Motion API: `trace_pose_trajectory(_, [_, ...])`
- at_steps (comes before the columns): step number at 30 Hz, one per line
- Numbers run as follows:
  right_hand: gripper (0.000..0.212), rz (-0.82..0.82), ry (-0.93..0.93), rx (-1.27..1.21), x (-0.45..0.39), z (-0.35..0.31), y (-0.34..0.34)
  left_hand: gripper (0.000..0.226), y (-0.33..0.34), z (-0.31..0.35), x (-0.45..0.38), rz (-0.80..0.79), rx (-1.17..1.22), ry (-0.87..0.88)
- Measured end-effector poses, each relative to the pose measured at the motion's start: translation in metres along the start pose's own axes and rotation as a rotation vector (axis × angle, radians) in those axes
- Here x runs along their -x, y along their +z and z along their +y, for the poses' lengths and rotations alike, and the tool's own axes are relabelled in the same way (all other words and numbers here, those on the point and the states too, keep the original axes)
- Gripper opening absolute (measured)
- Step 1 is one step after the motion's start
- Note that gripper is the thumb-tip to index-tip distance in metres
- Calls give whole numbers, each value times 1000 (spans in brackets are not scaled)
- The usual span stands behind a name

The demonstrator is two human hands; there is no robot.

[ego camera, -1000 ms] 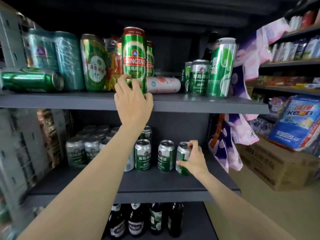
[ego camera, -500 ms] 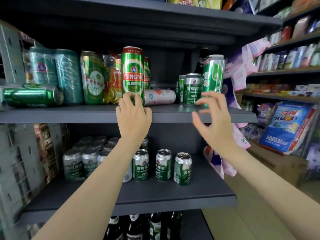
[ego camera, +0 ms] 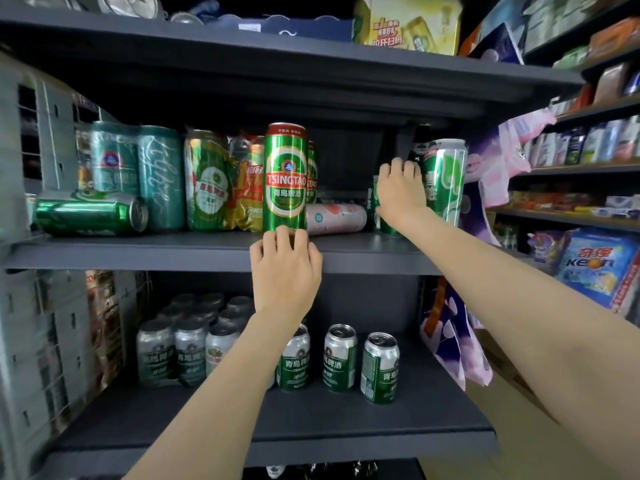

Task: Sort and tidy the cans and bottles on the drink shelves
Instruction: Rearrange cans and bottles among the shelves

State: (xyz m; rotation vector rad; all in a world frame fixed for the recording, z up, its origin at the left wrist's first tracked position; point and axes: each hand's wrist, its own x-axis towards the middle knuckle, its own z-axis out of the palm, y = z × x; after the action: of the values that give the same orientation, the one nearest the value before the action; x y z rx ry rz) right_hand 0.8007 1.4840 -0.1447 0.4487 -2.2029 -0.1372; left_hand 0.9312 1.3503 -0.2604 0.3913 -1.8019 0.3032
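A tall Tsingtao can (ego camera: pixel 285 176) is seen upright on the middle shelf (ego camera: pixel 173 252), directly above the left hand (ego camera: pixel 285 268). A pink can (ego camera: pixel 336 218) lies on its side between the two hands, and a green can (ego camera: pixel 91 213) lies toppled well to the left. A tall light-green can (ego camera: pixel 445 180) stands just right of the right hand (ego camera: pixel 401 192). Three short cans (ego camera: pixel 341 362) stand on the lower shelf (ego camera: pixel 311 434), beneath both wrists. The left hand's curled fingers are laid against the base of the Tsingtao can. The right hand is wrapped over a short green can (ego camera: pixel 372 202), which is mostly hidden by it.
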Motion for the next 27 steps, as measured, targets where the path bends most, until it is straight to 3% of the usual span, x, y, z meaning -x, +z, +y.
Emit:
trace_pose_trajectory(6, [56, 84, -117, -303, 10, -10, -3, 27, 2, 0, 0, 26, 2, -9])
trace_pose_trajectory(9, [44, 235, -53, -577, 23, -2, -18, 26, 3, -1, 1, 36, 5, 6])
trace_pose_trajectory(11, [48, 358, -18, -816, 46, 12, -41, 26, 3, -1, 1, 39, -4, 8])
trace_pose_trajectory(13, [51, 371, 6, -977, 81, 27, -69, 26, 2, -1, 0, 51, -20, 7])
trace_pose_trajectory(17, [50, 18, -6, -1064, 156, 47, -82, 27, -2, -2, 5, 42, 22, 25])
trace_pose_trajectory(22, [52, -362, 63, -906, 220, 35, 0, 30, -1, -6, 20, 86, 122, 74])
trace_pose_trajectory(27, [56, -473, 231, -710, 221, 15, 98, 29, -3, -4, 18, 67, 121, 42])
